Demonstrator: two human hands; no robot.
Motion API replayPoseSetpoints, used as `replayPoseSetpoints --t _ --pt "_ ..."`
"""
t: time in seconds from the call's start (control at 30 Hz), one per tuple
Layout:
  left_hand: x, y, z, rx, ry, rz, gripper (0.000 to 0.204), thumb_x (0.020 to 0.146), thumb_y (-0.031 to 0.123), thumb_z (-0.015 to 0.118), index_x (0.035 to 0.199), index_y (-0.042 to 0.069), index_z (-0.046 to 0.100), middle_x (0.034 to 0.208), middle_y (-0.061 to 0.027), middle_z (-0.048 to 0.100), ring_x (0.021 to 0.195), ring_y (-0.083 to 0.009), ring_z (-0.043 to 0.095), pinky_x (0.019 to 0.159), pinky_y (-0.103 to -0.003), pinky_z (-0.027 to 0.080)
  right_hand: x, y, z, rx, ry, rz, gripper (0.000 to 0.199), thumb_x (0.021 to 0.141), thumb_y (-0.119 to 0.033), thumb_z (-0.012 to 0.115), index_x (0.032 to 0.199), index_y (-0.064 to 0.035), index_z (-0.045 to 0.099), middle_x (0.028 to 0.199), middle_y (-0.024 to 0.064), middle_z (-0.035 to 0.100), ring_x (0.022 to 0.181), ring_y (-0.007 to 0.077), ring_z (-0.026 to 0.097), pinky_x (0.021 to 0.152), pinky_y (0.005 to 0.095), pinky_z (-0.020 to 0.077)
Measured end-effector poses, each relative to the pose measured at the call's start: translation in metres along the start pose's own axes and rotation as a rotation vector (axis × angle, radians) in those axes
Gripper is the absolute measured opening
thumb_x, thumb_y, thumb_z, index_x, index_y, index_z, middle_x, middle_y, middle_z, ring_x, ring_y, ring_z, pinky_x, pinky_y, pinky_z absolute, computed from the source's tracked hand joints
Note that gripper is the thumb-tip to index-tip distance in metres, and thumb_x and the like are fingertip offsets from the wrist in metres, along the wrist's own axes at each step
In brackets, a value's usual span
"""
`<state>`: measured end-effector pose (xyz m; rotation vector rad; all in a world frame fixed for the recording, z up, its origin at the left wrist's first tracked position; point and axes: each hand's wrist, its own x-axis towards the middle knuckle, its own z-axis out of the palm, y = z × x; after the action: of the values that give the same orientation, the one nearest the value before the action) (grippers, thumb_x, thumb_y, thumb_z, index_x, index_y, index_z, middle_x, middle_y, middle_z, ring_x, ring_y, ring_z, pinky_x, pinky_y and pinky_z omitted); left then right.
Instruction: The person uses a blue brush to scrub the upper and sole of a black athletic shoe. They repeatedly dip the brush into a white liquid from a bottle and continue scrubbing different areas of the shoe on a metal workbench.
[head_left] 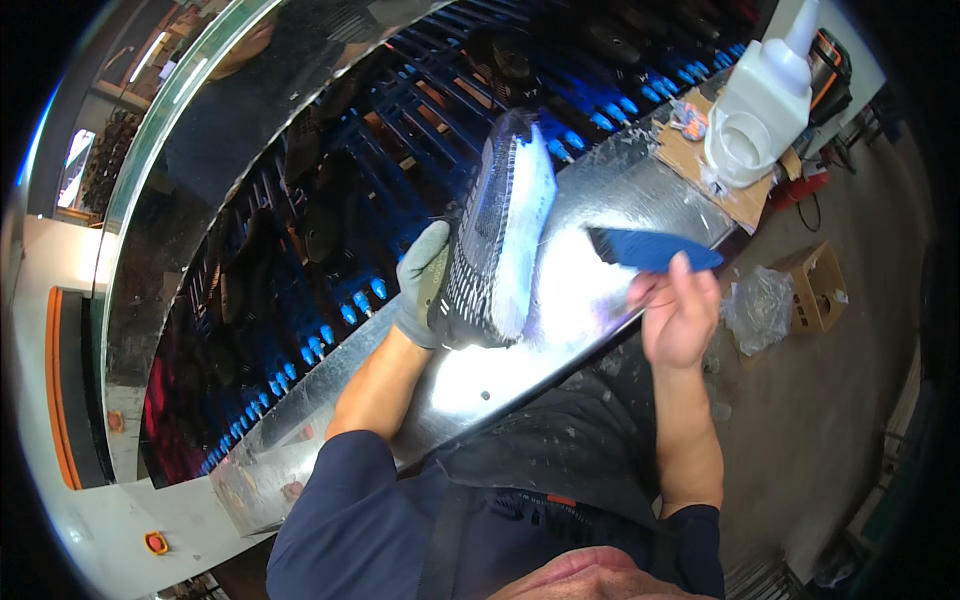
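My left hand [422,283], in a grey glove, grips a dark knit shoe [490,240] with its white underside turned up, held above a shiny metal ledge [560,330]. My bare right hand [678,310] pinches a flat blue insole-shaped piece [648,249] a short way to the right of the shoe, its tip pointing toward the shoe. The two items are apart.
Behind the ledge runs a machine with dark racks and blue pegs [340,310] carrying several shoes. A white plastic jug [760,105] stands on a cardboard sheet [700,160] at upper right. A cardboard box [815,285] and a plastic bag [757,305] lie on the floor.
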<state>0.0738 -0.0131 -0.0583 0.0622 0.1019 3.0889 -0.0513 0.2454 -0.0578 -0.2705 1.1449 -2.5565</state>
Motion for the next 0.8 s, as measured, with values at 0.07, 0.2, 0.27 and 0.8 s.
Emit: replayPoseSetpoints --t 0.07,0.2,0.27,0.8 --pt "-0.001 0.021 0.007 0.149 0.031 0.024 0.059 0.11 0.037 0.048 0.153 -0.004 0.048 0.149 -0.0273 0.058 0.133 -0.0385 0.062 0.117 -0.053 0.049 0.033 0.006 -0.031 -0.043 0.095 -0.008 0.028 0.107 -0.023 0.064 0.094 0.0018 0.063 0.088 0.0206 0.074 0.063 0.0233 0.071 0.054 0.0322 0.0575" --pt "0.012 0.093 0.022 0.786 0.358 0.169 0.044 0.112 0.027 0.045 0.139 -0.004 0.06 0.128 -0.02 0.071 0.114 -0.0281 0.072 0.105 -0.042 0.058 0.07 0.026 -0.068 -0.115 0.134 -0.036 0.026 0.107 -0.022 0.062 0.1 0.0035 0.065 0.088 0.0186 0.074 0.062 0.0209 0.07 0.053 0.0298 0.0558" --pt "0.029 0.139 0.009 0.976 0.598 0.287 0.046 0.103 0.032 0.064 0.133 -0.003 0.065 0.119 -0.0175 0.075 0.103 -0.0284 0.076 0.095 -0.038 0.063 0.076 0.037 -0.075 -0.152 0.108 -0.067 0.025 0.107 -0.02 0.06 0.103 0.0042 0.066 0.088 0.0175 0.073 0.061 0.0203 0.07 0.053 0.0291 0.0553" --pt "0.064 0.279 -0.015 2.751 1.022 0.284 0.088 0.086 0.063 0.073 0.155 0.013 0.053 0.152 -0.0206 0.058 0.142 -0.0372 0.055 0.115 -0.048 0.046 0.058 0.039 -0.072 -0.151 0.041 -0.114 0.024 0.108 -0.018 0.057 0.097 0.0021 0.062 0.083 0.0186 0.072 0.06 0.024 0.067 0.052 0.0339 0.0541"
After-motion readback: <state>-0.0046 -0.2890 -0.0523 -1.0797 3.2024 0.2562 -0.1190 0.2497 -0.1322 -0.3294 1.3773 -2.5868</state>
